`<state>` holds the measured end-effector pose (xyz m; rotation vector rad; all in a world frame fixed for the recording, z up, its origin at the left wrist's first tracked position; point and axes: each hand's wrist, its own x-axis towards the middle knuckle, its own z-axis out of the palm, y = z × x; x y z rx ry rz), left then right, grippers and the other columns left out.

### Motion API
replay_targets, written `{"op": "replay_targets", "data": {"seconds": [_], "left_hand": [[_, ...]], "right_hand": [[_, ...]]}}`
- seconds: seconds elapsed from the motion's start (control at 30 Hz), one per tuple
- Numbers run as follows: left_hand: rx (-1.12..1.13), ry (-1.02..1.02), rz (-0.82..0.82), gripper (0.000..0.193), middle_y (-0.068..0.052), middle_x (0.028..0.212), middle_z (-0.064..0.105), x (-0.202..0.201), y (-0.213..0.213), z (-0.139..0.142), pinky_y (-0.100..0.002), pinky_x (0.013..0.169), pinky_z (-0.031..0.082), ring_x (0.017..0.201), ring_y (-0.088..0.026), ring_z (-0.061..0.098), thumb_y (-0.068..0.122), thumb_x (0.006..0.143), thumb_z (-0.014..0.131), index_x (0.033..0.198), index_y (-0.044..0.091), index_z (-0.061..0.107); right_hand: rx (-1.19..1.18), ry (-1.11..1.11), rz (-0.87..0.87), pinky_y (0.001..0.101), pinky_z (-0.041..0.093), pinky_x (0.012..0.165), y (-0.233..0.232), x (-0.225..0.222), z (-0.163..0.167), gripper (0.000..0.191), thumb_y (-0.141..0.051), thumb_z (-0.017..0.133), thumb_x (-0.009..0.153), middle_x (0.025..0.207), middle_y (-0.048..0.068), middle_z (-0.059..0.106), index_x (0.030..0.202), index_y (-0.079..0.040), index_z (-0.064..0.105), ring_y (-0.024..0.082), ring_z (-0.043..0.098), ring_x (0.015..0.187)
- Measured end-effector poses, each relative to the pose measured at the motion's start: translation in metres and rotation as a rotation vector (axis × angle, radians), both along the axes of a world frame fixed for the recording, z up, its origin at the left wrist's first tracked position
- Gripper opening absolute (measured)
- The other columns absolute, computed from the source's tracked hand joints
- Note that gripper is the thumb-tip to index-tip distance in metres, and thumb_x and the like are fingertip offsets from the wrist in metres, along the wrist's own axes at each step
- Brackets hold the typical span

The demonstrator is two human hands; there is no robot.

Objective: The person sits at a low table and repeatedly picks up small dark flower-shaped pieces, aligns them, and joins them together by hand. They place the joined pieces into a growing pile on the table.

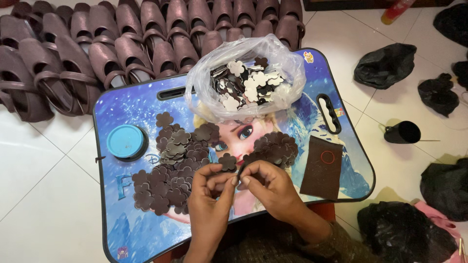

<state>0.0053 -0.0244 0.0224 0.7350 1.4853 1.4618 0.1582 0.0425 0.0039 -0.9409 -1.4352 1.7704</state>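
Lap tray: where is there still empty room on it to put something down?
On the lap tray, bare picture shows left of the flower cutouts, below the blue round lid, and around the brown rectangle at right. The middle is crowded: cutouts, plastic bag, left hand, right hand.

Single head camera looks steeply down, close over the lap tray (112, 214), probably from sitting height.

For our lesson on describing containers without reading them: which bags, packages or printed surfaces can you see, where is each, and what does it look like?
Clear plastic bag: top of the tray, crumpled, holding brown and white flower cut-outs.
Lap tray: centre, rectangular, blue cartoon print, black rim.
Black bags: on the floor at right, crumpled.
Bottle: top right, red and yellow, partly out of frame.
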Motion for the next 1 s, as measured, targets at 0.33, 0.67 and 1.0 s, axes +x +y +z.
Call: {"op": "replay_targets", "data": {"seconds": [0.33, 0.67, 1.0], "left_hand": [[-0.031, 0.104, -0.006, 0.035, -0.008, 0.091, 0.077, 0.007, 0.0, -0.003, -0.024, 0.069, 0.057, 0.081, -0.009, 0.071, 0.003, 0.089, 0.073, 0.118, 0.003, 0.054], [0.039, 0.145, 0.0, 0.029, -0.006, 0.091, 0.073, 0.006, 0.007, -0.01, -0.025, 0.071, 0.055, 0.082, -0.009, 0.066, 0.007, 0.091, 0.072, 0.107, 0.003, 0.048], [0.118, 0.389, 0.292, 0.02, -0.004, 0.094, 0.068, -0.046, 0.015, -0.003, -0.025, 0.072, 0.052, 0.081, -0.008, 0.061, 0.01, 0.097, 0.07, 0.108, 0.005, 0.054]], "right_hand": [[0.365, -0.325, -0.107, 0.026, 0.056, 0.068, 0.0, 0.006, 0.019, 0.013, -0.006, 0.075, 0.086, 0.087, 0.007, 0.078, 0.097, 0.001, 0.076, 0.009, 0.072, 0.078], [0.139, -0.312, -0.245, 0.0247, 0.054, 0.059, 0.008, 0.016, 0.008, 0.008, -0.007, 0.07, 0.091, 0.075, 0.006, 0.073, 0.089, 0.0, 0.071, 0.008, 0.068, 0.067], [0.348, -0.433, -0.541, 0.0254, 0.057, 0.066, 0.048, 0.07, 0.013, 0.009, -0.007, 0.071, 0.093, 0.085, 0.007, 0.074, 0.099, -0.001, 0.073, 0.012, 0.071, 0.071]]}}
